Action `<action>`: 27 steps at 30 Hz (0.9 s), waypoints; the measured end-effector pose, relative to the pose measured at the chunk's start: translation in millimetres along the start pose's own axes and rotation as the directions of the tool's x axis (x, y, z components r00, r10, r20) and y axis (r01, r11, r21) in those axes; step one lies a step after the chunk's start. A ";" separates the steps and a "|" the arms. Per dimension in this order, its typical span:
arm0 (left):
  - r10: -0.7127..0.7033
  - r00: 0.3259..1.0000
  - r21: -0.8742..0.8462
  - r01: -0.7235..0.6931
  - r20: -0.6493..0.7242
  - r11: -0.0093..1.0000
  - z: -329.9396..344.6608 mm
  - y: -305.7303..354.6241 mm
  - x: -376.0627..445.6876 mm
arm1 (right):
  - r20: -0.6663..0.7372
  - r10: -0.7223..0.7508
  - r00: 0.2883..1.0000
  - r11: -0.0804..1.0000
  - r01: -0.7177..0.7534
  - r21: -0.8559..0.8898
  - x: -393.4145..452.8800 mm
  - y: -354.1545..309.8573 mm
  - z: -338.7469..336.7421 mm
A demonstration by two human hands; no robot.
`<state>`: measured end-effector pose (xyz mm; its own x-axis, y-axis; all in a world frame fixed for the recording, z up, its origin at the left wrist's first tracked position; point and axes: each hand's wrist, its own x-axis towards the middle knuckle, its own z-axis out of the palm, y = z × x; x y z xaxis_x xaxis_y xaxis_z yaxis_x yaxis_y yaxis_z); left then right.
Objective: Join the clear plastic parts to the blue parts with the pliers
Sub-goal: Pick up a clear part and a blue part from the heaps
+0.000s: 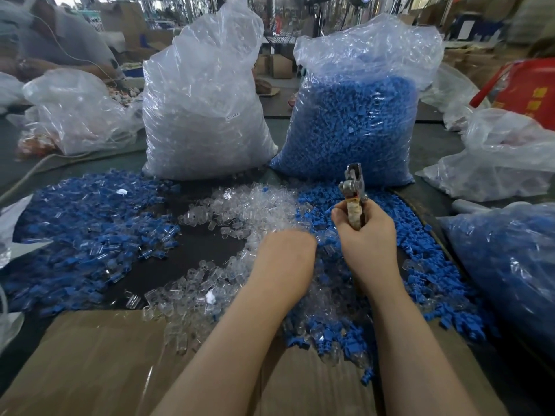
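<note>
Cluttered workshop; cardboard boxes [279,66] stacked behind; dark table [432,145]; red bucket [522,91] right.

Right hand [365,235] grips pliers [353,193] upright (left hand [285,250] in clear parts [240,205])

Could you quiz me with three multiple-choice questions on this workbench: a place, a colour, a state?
1. Where does the loose clear pile lie?
A. between the blue heaps
B. inside the red bucket
C. on the floor

2. What colour fills the right upright bag?
A. red
B. blue
C. green

3. What is the right hand doing?
A. resting flat
B. gripping the pliers
C. tying a bag

Answers: 1 A, blue heaps flank it; 2 B, blue pieces show through the plastic; 3 B, fingers wrap the handles, with the head pointing up.
</note>
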<state>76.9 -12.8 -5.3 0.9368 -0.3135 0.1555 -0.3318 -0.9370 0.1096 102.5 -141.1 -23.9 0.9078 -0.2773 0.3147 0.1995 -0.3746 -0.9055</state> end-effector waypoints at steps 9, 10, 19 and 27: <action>-0.128 0.992 -0.349 0.117 -0.007 0.930 7.4 -7.5 6.8 | 0.001 -0.006 1.000 1.000 0.006 -0.022 1.3 0.1 0.2; -0.154 0.988 -0.414 0.132 -0.020 0.901 7.3 -7.9 7.5 | 0.001 -0.009 1.000 1.000 0.009 -0.023 1.1 0.0 0.1; -0.320 0.944 -0.904 0.199 0.074 0.377 3.0 -15.8 9.0 | 0.045 -0.010 0.999 1.000 0.011 -0.011 -1.5 0.0 0.8; -0.316 0.942 -0.991 0.128 0.112 0.029 5.3 -18.9 2.3 | 0.119 -0.049 0.992 0.998 0.045 0.037 -5.9 -6.4 3.0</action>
<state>85.9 3.4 -12.2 0.9999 -0.0161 0.0017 -0.0003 0.0859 0.9963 97.0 -134.4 -20.8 0.9342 -0.1516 0.3228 0.2538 -0.3534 -0.9004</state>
